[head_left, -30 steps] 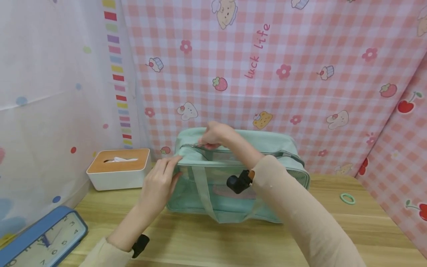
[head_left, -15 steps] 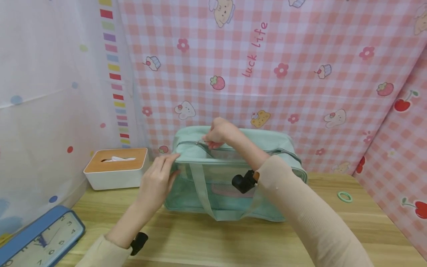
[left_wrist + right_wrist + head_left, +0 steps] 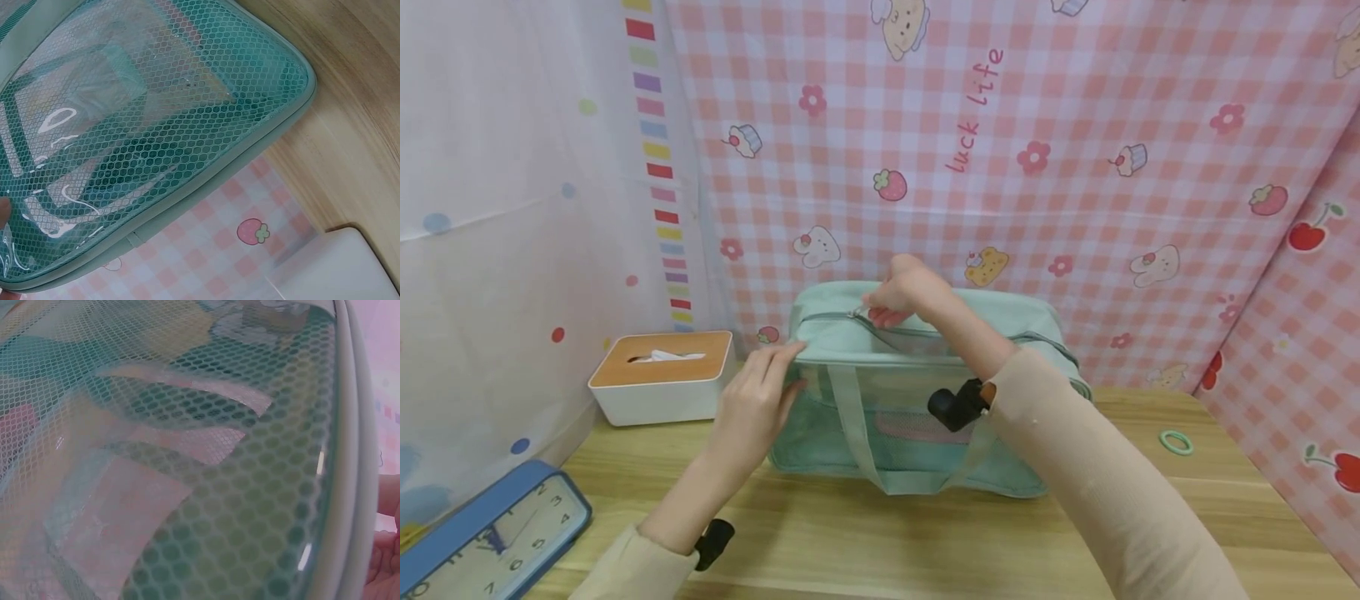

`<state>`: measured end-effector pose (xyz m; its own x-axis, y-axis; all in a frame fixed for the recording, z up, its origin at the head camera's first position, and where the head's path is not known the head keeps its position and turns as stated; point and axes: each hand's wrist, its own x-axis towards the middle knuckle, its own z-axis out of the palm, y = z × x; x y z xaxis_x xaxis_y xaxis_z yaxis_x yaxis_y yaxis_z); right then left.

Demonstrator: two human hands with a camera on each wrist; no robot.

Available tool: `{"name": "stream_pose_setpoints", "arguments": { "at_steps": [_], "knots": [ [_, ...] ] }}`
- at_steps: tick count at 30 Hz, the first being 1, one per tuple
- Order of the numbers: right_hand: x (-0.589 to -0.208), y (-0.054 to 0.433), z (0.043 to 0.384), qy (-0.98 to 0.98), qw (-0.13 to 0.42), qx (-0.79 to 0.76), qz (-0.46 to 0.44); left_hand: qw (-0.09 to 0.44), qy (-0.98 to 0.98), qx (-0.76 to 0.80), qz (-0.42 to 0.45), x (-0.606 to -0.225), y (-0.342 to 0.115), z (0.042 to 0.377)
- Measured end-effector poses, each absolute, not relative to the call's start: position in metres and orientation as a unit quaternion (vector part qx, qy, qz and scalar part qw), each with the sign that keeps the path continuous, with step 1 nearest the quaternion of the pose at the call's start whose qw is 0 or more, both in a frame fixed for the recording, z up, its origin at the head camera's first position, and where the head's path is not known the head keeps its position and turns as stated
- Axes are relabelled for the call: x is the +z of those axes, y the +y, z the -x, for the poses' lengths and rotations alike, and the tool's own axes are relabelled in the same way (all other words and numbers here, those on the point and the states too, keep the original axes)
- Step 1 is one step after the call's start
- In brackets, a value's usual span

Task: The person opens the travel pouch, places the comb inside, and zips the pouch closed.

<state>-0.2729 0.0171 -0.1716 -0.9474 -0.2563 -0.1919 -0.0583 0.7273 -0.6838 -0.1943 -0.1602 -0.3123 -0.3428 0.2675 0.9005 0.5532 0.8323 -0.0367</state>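
The right sleeve (image 3: 1075,450) hides part of the front of the bag (image 3: 898,383), and what lies behind its mesh (image 3: 181,131) is hard to make out. The frame cuts off the clock (image 3: 497,533). Each wrist view catches only a sliver of its hand. The bag stands on the worktop (image 3: 820,542). The left hand (image 3: 756,404) has its fingers clamped on the bag's top left corner. The right hand (image 3: 912,292) has its fingers together, pinching the partly hidden zip pull (image 3: 855,313) on top.
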Motion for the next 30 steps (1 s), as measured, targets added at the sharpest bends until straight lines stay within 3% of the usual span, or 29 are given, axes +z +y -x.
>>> {"name": "stream_pose_setpoints", "arguments": {
  "at_steps": [30],
  "knots": [
    [-0.163,0.055,0.273,0.887,0.14,-0.432,0.086,0.515,-0.808,-0.136,0.25,-0.312,-0.16,0.195]
  ]
}}
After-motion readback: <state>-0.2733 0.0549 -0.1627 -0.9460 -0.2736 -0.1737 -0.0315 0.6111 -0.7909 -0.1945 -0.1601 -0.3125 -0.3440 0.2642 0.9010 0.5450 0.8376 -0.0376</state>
